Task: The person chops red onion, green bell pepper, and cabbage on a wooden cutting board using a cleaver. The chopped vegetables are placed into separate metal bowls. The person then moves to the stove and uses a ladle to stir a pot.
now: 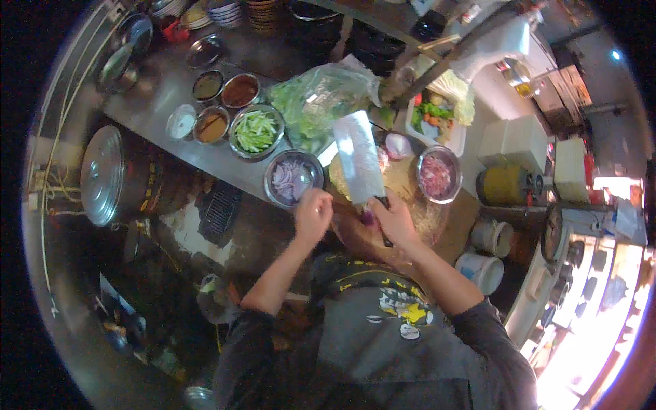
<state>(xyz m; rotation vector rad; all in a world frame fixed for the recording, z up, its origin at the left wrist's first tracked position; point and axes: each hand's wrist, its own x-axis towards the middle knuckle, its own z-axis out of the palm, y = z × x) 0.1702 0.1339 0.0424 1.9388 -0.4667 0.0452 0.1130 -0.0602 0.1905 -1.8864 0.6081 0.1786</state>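
Note:
My right hand [397, 218] grips the dark handle of a cleaver [357, 156], its broad blade pointing away over a round chopping board [420, 205]. My left hand [313, 215] hovers at the near rim of a metal bowl of sliced purple onion [292, 179]; its fingers are curled, and whether they hold anything cannot be told. A purple piece [367, 219], perhaps onion, lies beside my right hand. On the board's far side is a halved onion [398, 146]. A metal bowl of chopped pinkish meat [439, 174] stands at the board's right.
Left of the board are a bowl of sliced green vegetable [256, 130], bowls of seasonings [211, 124] and a plastic bag of greens [323, 97]. A white tray of vegetables [435, 128] stands at the back right. White buckets [480, 271] stand right; a large lidded pot [105, 174] is far left.

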